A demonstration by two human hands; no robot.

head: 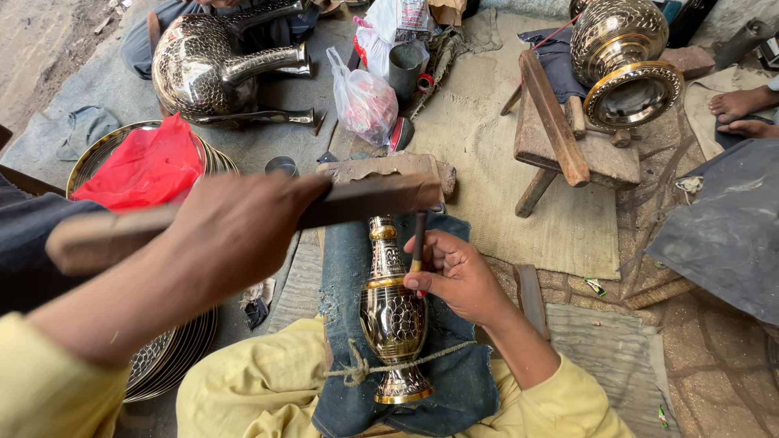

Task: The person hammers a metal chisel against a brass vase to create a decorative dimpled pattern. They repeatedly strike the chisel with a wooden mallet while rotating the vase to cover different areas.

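A shiny engraved brass vase point(393, 312) lies on a blue denim cloth point(454, 381) over my lap, tied down near its foot by a rope point(357, 371). My right hand point(454, 276) grips a thin dark chisel point(419, 239), its tip set against the vase's neck. My left hand point(231, 231) is raised above it, closed around a long wooden mallet point(365, 199) that stretches across the view over the chisel's top.
A stack of metal plates point(174, 353) with a red cloth point(146, 170) lies at my left. A large engraved metal vessel point(203, 69), plastic bags point(363, 101), a wooden stool point(560, 138) bearing another brass vessel point(625, 57), and another person's feet point(742, 109) surround me.
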